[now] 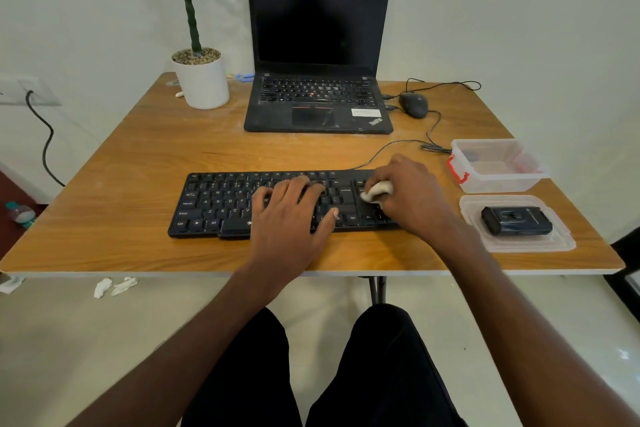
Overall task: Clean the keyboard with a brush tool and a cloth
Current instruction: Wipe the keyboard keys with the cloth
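A black wired keyboard (221, 203) lies near the front of the wooden table (145, 156). My left hand (289, 215) rests flat on its middle keys, fingers spread. My right hand (412, 194) grips a small bunched white cloth (375, 191) and presses it onto the keys at the keyboard's right end. A dark blue-black boxy tool case (516, 220) sits on a clear plastic lid (540, 243) to the right of the keyboard. No brush is plainly visible.
An open black laptop (317, 45) stands behind the keyboard, with a potted plant (201, 80) at the back left and a black mouse (414, 105) at the back right. A clear plastic box (495, 166) with a red latch sits at the right. Crumpled tissues (114, 286) lie on the floor.
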Demonstrator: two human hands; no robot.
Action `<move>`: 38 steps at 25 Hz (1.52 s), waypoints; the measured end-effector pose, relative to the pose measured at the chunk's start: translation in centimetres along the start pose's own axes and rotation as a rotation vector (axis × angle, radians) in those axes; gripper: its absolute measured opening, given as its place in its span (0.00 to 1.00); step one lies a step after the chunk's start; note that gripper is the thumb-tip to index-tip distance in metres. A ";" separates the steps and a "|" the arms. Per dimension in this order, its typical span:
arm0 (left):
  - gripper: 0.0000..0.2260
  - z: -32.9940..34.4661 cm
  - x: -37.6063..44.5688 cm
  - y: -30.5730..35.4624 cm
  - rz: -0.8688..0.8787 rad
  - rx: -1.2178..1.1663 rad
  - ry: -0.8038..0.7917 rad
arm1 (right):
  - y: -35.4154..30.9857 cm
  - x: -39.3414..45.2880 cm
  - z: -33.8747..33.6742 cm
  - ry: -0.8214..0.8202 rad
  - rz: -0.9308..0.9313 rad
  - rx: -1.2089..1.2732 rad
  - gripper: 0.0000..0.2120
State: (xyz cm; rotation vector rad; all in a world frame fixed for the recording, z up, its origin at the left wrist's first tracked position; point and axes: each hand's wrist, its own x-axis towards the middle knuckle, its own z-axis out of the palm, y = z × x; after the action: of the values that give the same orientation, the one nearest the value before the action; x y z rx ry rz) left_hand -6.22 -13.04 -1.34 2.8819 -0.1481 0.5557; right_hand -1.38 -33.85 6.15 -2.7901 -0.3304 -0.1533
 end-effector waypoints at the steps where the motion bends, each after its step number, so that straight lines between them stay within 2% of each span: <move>1: 0.24 0.1 0.0 -0.1 -0.001 0.001 0.000 | 0.5 0.0 -0.2 0.037 0.056 -0.030 0.12; 4: 0.24 0.1 0.0 0.0 -0.006 0.002 0.002 | 0.7 -0.1 -0.1 0.198 0.093 -0.003 0.12; 6: 0.24 0.0 0.0 0.0 0.000 0.000 0.004 | -0.9 -0.3 0.6 0.218 -0.034 0.099 0.13; 8: 0.24 0.0 -0.1 0.0 -0.001 -0.005 0.007 | -1.8 -0.6 1.6 0.191 -0.116 0.100 0.12; 13: 0.25 0.0 0.1 0.0 -0.001 -0.009 -0.017 | 2.6 -0.4 0.5 0.247 0.168 -0.011 0.09; 15: 0.26 0.0 0.0 0.0 0.000 -0.009 -0.020 | 3.3 -0.5 0.2 0.252 0.203 0.021 0.11; 18: 0.26 0.0 0.0 0.1 -0.003 0.000 -0.013 | 1.1 -0.5 0.7 0.190 0.058 0.102 0.14; 21: 0.25 0.0 -0.1 0.1 0.005 0.000 0.010 | 0.4 -1.0 0.9 0.024 -0.121 0.113 0.16; 24: 0.26 0.0 0.1 -0.1 0.005 -0.015 -0.016 | 2.4 -0.7 -0.2 0.013 -0.024 0.033 0.15; 27: 0.26 0.1 0.1 -0.1 0.006 -0.014 -0.020 | 4.2 -0.6 -1.1 0.143 0.120 -0.029 0.13; 30: 0.26 0.1 0.2 0.0 0.002 -0.020 -0.015 | 5.3 -0.6 -1.5 0.256 0.200 0.032 0.14; 32: 0.25 0.1 0.1 0.0 -0.005 -0.024 -0.018 | 5.1 -0.4 -1.4 0.218 0.149 0.094 0.15; 35: 0.25 0.0 0.0 0.0 -0.009 -0.030 -0.024 | 4.1 -0.6 -0.7 0.066 0.065 0.104 0.16; 38: 0.26 -0.1 0.0 0.1 -0.012 -0.035 -0.022 | 5.0 -0.8 -1.3 0.155 0.201 0.024 0.11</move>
State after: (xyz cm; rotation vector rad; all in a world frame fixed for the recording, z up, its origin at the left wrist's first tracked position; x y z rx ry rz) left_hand -6.26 -13.10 -1.21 2.8541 -0.1421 0.5143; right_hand -1.01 -39.03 5.74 -2.7455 -0.0134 -0.3122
